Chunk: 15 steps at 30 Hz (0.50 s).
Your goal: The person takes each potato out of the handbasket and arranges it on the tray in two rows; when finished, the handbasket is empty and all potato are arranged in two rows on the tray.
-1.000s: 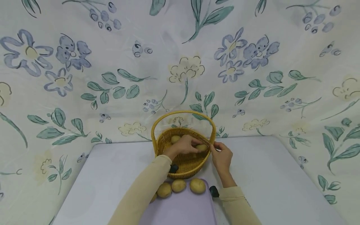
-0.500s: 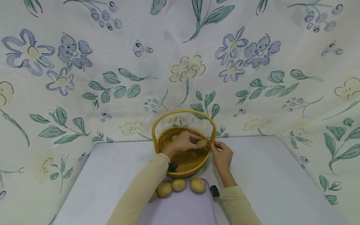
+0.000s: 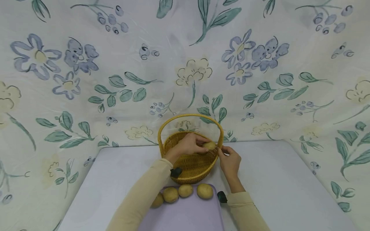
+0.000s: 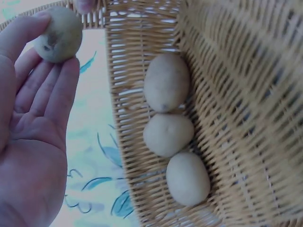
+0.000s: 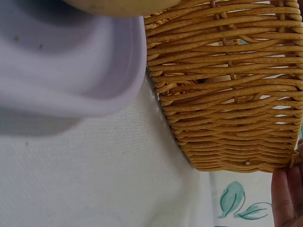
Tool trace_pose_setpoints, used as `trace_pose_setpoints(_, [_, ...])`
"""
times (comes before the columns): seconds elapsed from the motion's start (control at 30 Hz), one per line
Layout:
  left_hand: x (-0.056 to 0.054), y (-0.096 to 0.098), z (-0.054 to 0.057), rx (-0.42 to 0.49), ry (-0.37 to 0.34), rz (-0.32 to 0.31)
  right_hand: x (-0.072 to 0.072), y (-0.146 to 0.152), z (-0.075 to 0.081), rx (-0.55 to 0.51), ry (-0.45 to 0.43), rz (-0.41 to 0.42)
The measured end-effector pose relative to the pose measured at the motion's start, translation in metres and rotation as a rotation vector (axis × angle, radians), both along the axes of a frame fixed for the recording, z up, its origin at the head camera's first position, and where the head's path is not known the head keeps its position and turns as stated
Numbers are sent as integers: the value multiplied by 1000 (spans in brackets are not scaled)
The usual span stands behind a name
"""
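Observation:
My left hand [image 3: 188, 146] reaches over the wicker basket [image 3: 193, 168] and pinches a potato [image 3: 210, 146] between thumb and fingertips, near the right rim. In the left wrist view this potato [image 4: 59, 35] has a dark spot and is held apart from three others. Those lie in a row inside the basket: an upper potato [image 4: 166, 82], a middle potato [image 4: 169, 135] and a lower potato [image 4: 188, 178]. At the foot of the basket's handle, my right hand [image 3: 230, 162] grips the right rim. Only a few fingers [image 5: 282, 196] of it show in the right wrist view.
In front of the basket, a lilac tray [image 3: 188, 215] carries several potatoes [image 3: 205, 191] along its far edge. The white table [image 3: 274, 179] extends to both sides. Behind it hangs a floral cloth [image 3: 162, 64].
My left hand has raised the potato slightly inside the basket, towards the right rim. My right hand keeps its place on the rim. The head view has shifted a little.

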State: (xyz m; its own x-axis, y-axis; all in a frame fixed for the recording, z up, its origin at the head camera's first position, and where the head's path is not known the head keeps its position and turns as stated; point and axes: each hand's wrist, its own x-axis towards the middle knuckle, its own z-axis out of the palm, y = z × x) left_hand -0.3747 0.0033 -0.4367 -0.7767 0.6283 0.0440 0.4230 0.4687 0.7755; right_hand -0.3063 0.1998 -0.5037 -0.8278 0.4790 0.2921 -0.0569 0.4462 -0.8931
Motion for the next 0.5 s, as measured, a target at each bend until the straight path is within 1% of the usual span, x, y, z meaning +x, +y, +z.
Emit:
trace_pose_setpoints(0.07, [3,-3,4,3,19,-16,0,0,0,2,6,-4])
trace_pose_setpoints(0.17, [8,-10,8,-17,49,-7,0,-1,1,9,12,-9])
trace_pose_setpoints(0.3, [14,-20,12,-22,54,15,1,-1,1,4,18,-8])
trace_pose_setpoints(0.4, [20,-28,16,-6,53,10,2,-2,2,-1,20,-12])
trace_pose_setpoints(0.5, [27,-35,21,8,70,2,3,-3,3,5,26,-16])
